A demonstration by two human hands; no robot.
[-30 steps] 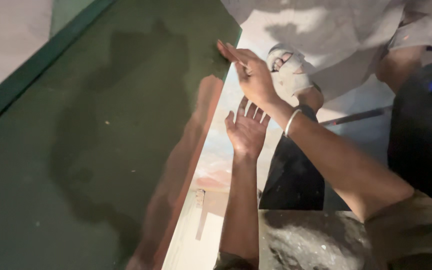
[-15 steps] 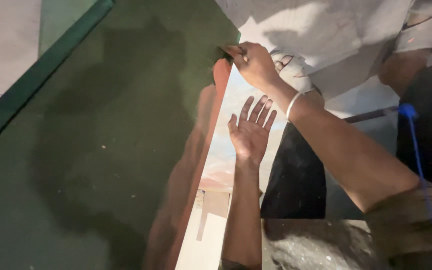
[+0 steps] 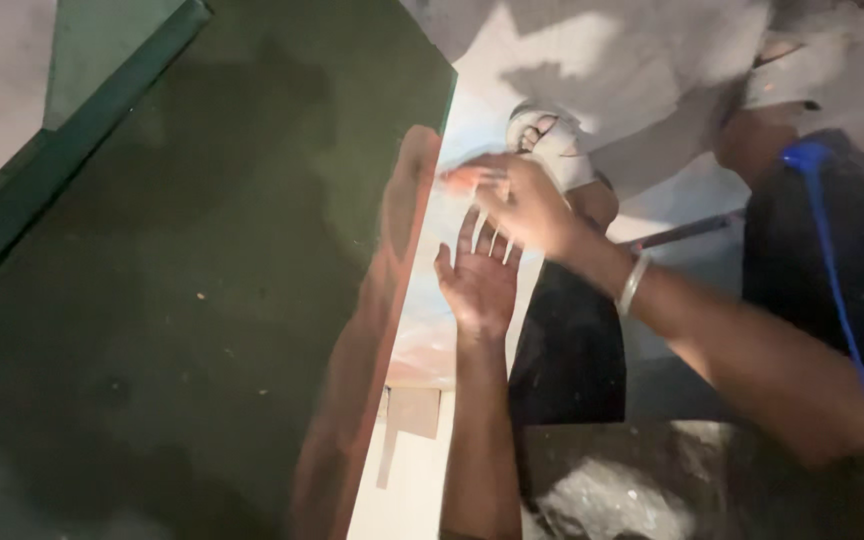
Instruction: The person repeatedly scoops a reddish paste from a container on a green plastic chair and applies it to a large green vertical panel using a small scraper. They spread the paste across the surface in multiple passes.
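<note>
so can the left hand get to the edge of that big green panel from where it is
Probably yes. The left hand is open, palm spread, just beside the green panel's reddish edge, with nothing between them. The right hand sits higher up, out of that path.

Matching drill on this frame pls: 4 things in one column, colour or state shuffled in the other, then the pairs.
1 panel
2 left hand
3 right hand
4 cord

A blue
B open, palm up, fingers spread
C dark green
D wrist wears a silver bangle

Pairs: 1-C, 2-B, 3-D, 4-A
</note>
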